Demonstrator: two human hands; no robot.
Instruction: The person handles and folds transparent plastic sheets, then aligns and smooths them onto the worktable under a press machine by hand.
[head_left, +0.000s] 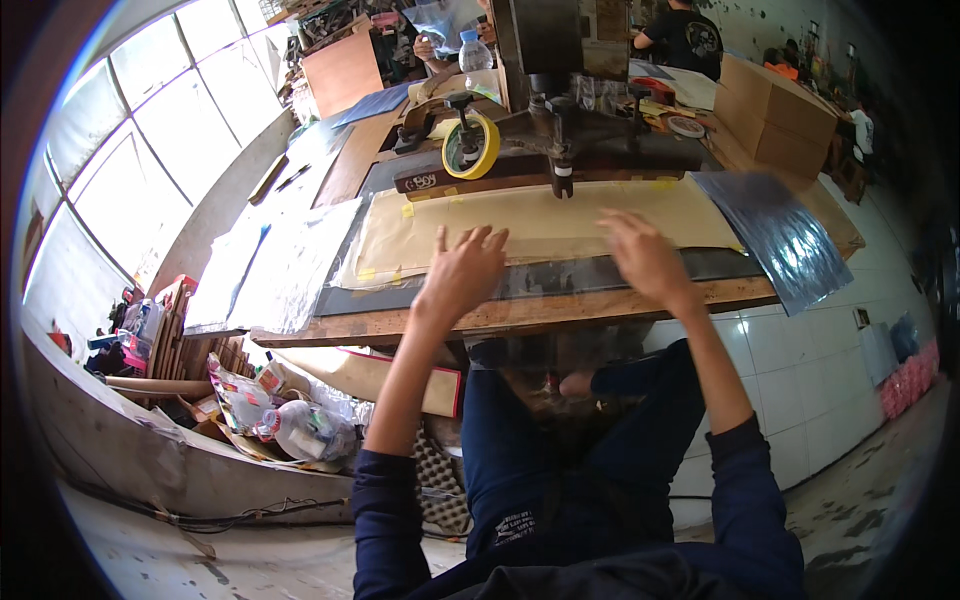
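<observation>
A tan sheet [560, 222] is laid across the middle of the frame, on a dark mat [700, 264] that is carried by the wooden surface [380, 328]. Over its far edge, at upper centre, a black press [545, 130] is mounted.

The left hand [463, 272] is placed at the sheet's left-centre with its fingers spread wide; nothing is seen to be gripped. The right hand [645, 255], right of centre, is blurred by motion; its fingers look extended, but whether anything thin is pinched by them cannot be told. Firm contact with the sheet cannot be confirmed for either hand.

If pressure is applied unevenly, the sheet could be skewed or creased, since small yellow tape pieces [366, 274] are seen only here and there along its edges and might be peeled loose by a sideways drag. A see-through layer [555, 325] seems to be draped over the front edge at centre; it could be snagged by a forearm or the knees below. At right, a shiny blue film [775, 235] is left overhanging, so it could be pulled off by its own weight or a brushed sleeve. Fingers could be knocked against the press's downward prong [562, 180] if a reach is made too far. The yellow tape roll [491, 148], hung at upper centre, could be dislodged by a bump.
</observation>
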